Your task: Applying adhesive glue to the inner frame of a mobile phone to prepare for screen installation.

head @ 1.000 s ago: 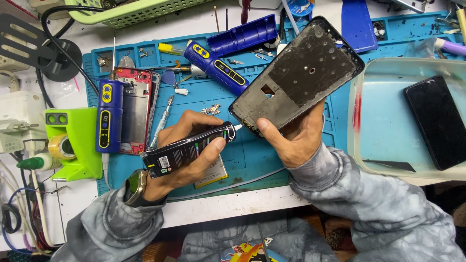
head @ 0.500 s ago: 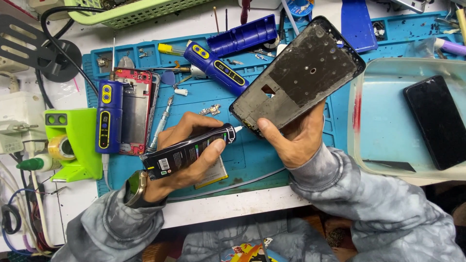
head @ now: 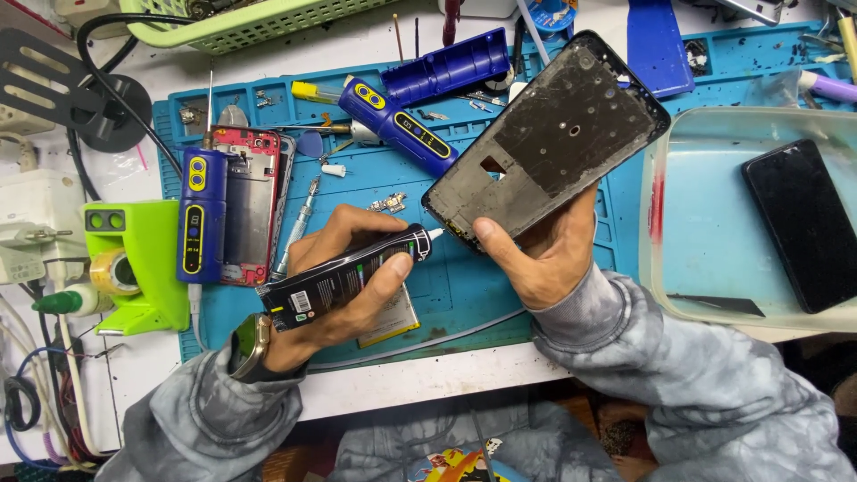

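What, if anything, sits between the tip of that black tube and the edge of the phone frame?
Nothing visible does. The left hand holds the black tube with its white nozzle right at the lower corner of the phone frame, which the right hand holds tilted above the blue mat.

Layout, head view, clock positions taken from the mat (head: 536,268) centre.

Phone frame (head: 549,147) held tilted at 1 o'clock, right hand (head: 540,254) under its lower edge. Glue tube (head: 348,277) at 8 o'clock in left hand (head: 344,290), nozzle touching the frame's lower corner. Opened phone (head: 254,201) at 9 o'clock, a cylindrical tool (head: 201,214) lying on it. Tray (head: 705,232) at 3 o'clock, off the mat, a phone (head: 799,223) inside. Basket (head: 241,27) at 11 o'clock.
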